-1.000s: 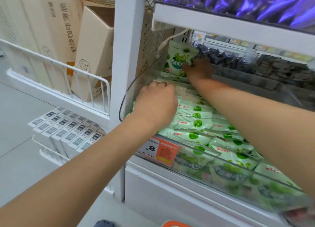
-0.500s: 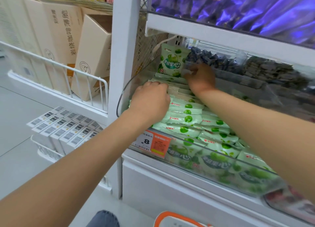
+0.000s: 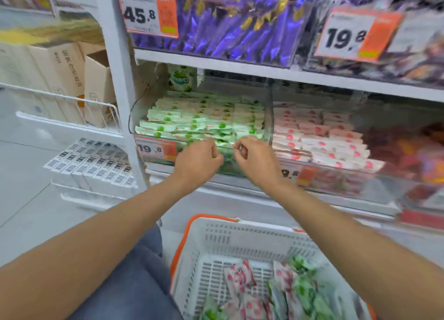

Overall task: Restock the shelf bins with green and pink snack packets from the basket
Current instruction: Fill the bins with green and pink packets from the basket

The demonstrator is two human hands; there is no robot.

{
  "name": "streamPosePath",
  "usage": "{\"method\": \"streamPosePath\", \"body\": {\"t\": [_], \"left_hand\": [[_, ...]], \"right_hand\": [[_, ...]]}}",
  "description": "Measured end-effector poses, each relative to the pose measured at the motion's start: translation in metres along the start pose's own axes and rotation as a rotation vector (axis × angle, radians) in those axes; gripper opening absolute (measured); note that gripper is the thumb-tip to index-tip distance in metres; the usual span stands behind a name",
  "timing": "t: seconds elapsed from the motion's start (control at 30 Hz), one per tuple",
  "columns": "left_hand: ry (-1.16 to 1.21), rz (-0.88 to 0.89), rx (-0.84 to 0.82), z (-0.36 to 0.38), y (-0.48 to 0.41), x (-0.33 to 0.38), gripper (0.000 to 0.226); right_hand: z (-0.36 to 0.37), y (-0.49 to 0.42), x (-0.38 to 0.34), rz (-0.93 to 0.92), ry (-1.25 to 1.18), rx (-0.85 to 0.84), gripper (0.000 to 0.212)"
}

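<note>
Several green packets (image 3: 304,293) and pink packets (image 3: 237,277) are lying in the basket (image 3: 216,235), waiting; the green bin (image 3: 138,108) and pink bin (image 3: 348,180) are looking well filled. Left hand (image 3: 198,162) and right hand (image 3: 258,162) are hovering before the green bin, fingers curled, seemingly empty.

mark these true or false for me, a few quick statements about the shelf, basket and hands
1. The green packets lie in the bin left of the pink packets. True.
2. The basket is empty. False: loose packets, pink and green, lie in it.
3. Purple packets fill the shelf above. True.
4. Both hands are down in the basket. False: the left hand and right hand are up at the front edge of the green bin.
</note>
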State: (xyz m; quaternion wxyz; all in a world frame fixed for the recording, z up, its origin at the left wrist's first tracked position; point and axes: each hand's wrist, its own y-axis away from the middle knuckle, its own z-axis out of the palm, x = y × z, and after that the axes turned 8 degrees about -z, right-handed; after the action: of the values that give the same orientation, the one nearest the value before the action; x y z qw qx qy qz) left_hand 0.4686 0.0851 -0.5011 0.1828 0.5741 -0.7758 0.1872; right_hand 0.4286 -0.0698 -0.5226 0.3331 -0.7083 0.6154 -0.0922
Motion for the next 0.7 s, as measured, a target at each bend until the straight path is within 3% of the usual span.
{"method": "streamPosePath", "body": {"t": [0.1, 0.27, 0.4, 0.53, 0.7], "left_hand": [[-0.035, -0.097, -0.209, 0.043, 0.038, 0.002, 0.014], [-0.165, -0.143, -0.608, 0.143, 0.074, -0.039, 0.041], [-0.326, -0.180, -0.768, 0.195, 0.096, -0.067, 0.017], [-0.369, -0.264, -0.805, 0.228, 0.108, -0.090, 0.034], [-0.367, -0.322, -0.866, 0.255, 0.114, -0.111, 0.037]], "right_hand": [[0.007, 0.074, 0.011, 0.132, -0.079, -0.172, 0.007], [0.047, 0.215, 0.058, 0.493, -0.155, -0.738, 0.015], [0.083, 0.298, 0.079, 0.648, -0.120, -1.038, 0.018], [0.129, 0.304, 0.076, 0.650, -0.234, -1.009, 0.020], [0.192, 0.277, 0.080, 0.300, -0.151, -1.049, 0.067]]}}
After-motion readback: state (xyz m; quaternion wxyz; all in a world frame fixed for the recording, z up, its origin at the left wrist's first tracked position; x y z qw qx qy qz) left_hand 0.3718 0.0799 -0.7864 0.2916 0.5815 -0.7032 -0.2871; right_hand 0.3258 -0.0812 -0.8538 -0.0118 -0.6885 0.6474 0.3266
